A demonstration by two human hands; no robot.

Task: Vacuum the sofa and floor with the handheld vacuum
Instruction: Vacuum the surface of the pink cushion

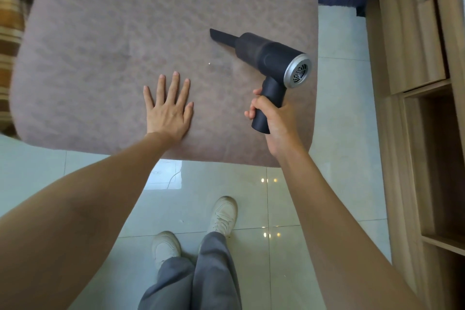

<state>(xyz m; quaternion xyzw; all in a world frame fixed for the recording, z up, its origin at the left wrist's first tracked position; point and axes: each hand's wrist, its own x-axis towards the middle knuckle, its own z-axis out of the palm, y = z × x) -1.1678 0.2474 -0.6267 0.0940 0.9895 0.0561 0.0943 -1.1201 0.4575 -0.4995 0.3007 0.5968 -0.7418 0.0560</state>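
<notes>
Black vacuum [266, 58], silver rear grille, narrow nozzle angled down at the pink-grey sofa [113, 33]; nozzle contact unclear. My right hand [273, 118] grips its handle, left hand [169, 108] flat, fingers spread, on the cushion. Sofa edges cropped.

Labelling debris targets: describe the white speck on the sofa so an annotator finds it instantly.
Start at the pinkish sofa cushion. The white speck lies between the flat left hand and the handheld vacuum, below its nozzle. It is the only bright dot there.
</notes>
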